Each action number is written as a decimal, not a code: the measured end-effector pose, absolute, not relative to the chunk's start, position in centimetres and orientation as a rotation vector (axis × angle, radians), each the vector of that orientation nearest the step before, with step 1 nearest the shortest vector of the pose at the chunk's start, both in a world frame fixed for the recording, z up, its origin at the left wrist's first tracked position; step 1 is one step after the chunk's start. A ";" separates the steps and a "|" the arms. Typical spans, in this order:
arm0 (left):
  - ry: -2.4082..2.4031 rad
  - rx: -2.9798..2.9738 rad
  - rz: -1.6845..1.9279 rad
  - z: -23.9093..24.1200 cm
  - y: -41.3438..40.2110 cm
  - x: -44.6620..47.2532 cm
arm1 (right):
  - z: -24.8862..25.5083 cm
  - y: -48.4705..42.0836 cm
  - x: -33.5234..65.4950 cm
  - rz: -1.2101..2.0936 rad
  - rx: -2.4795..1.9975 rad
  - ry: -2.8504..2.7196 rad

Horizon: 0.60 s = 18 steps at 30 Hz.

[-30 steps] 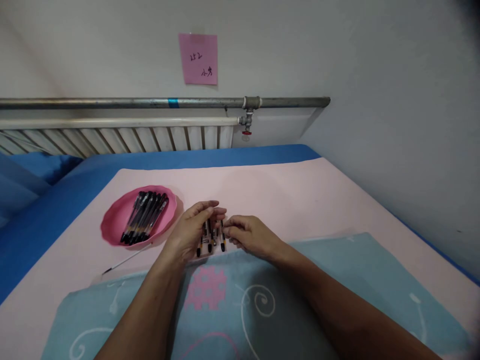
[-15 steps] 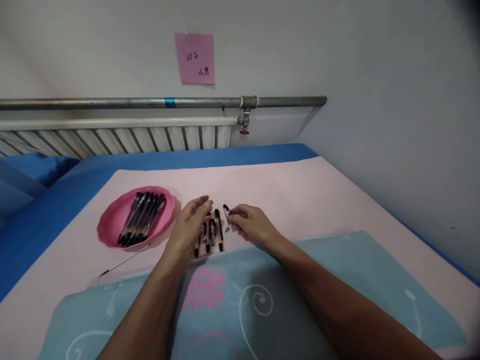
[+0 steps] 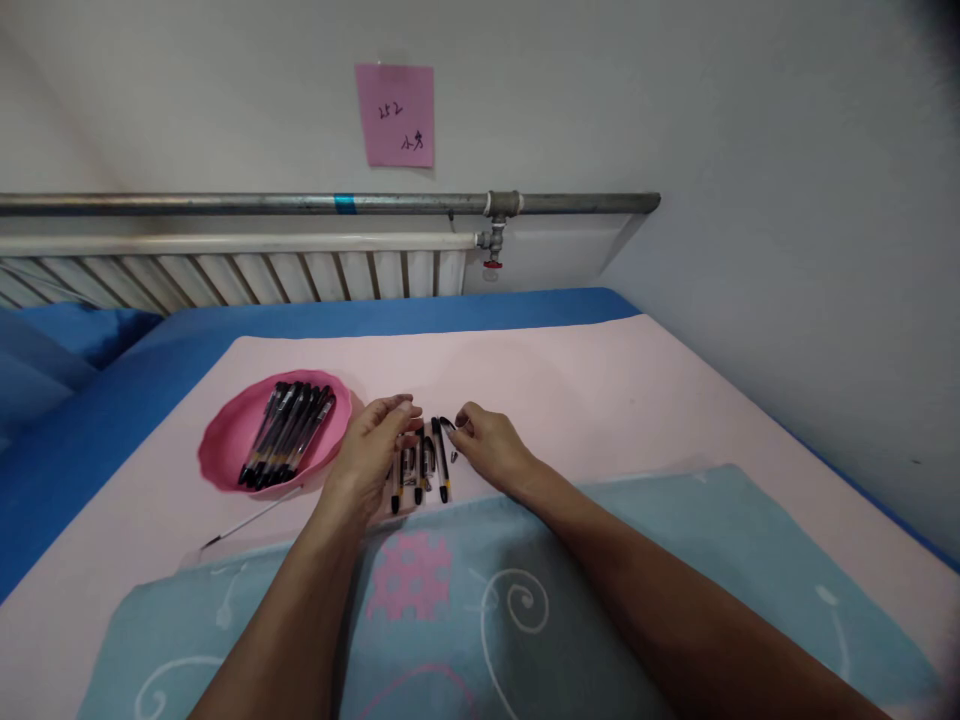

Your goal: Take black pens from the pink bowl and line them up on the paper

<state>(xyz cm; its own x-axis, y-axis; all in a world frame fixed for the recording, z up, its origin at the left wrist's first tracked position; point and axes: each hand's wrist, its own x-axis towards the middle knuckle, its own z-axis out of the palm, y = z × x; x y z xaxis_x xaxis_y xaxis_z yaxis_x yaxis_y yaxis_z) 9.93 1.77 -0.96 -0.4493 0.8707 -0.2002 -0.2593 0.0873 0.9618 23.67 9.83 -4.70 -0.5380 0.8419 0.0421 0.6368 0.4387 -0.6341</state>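
Several black pens (image 3: 420, 470) lie side by side on the pink sheet (image 3: 600, 400), just beyond the blue towel (image 3: 525, 600). My left hand (image 3: 371, 455) rests over their left side, fingers curled and touching them. My right hand (image 3: 487, 447) is pinched on a small black pen cap (image 3: 448, 425) at the right end of the row. A pink dish (image 3: 225, 450) to the left holds several more black pens (image 3: 289, 435).
A thin white pen refill (image 3: 247, 520) lies in front of the dish. A radiator (image 3: 225, 275) and a metal pipe (image 3: 300, 205) run along the wall, with a pink note (image 3: 395, 115) above. Blue bedding (image 3: 75, 420) borders the sheet; a wall stands on the right.
My right hand lifted a pen cap off the row, then brought it back toward the pens. My left hand stayed on the row, with its fingers shifting a little.
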 end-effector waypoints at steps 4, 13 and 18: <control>1.442 0.657 1.541 -1.1 1.8 9.9 | -4.8 9.6 23.6 0.767 -1.242 -2.379; 1.454 0.671 1.532 -1.0 1.7 9.5 | -4.7 8.7 23.8 0.799 -1.213 -2.412; 1.479 0.712 1.524 -0.8 1.5 9.1 | -4.7 8.7 24.2 0.818 -1.215 -2.415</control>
<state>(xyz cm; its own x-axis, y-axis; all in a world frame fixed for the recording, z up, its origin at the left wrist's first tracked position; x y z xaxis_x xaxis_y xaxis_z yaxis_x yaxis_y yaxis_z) 9.07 1.54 -0.76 -0.4564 0.8739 -0.1671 -0.1937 0.0857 0.9773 24.19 8.66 -4.67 -0.5895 0.8074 0.0238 0.6270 0.4759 -0.6168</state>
